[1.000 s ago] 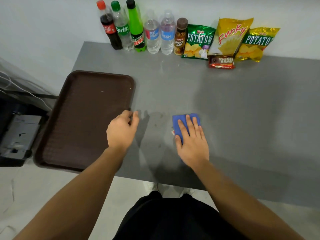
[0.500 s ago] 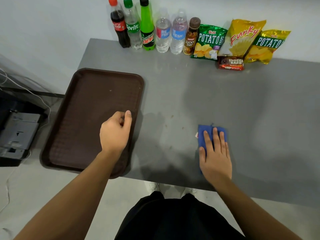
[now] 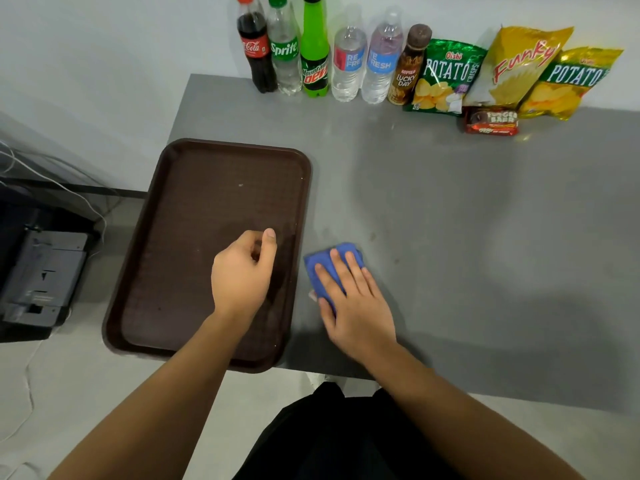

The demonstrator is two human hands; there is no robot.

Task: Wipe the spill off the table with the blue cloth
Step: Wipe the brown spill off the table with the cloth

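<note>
Blue cloth (image 3: 330,259) lies flat on the grey table (image 3: 450,220), just right of the brown tray (image 3: 194,202), near the table's front edge. Right hand (image 3: 353,303) presses on it w/ straight fingers, palm down, nothing curled round it. Most of the cloth is under the hand; only the far end & left side show.

Handling, as I judge it: soft, light, folded pad; will bunch or slide out if pushed w/ fingertips only. Best kept under a flat palm w/ even pressure; to lift, pinch a free corner on the tray side.

Left hand (image 3: 242,275) is over the tray's right part, fingers loosely curled, holding nothing; can't tell if it touches the tray.

Faint marks on the table beyond the cloth, away from the tray, poss. spill residue, too dim to be sure.

Behind the tray, along the wall: bottles (image 3: 311,50) & snack bags (image 3: 502,74), well apart from the cloth.
</note>
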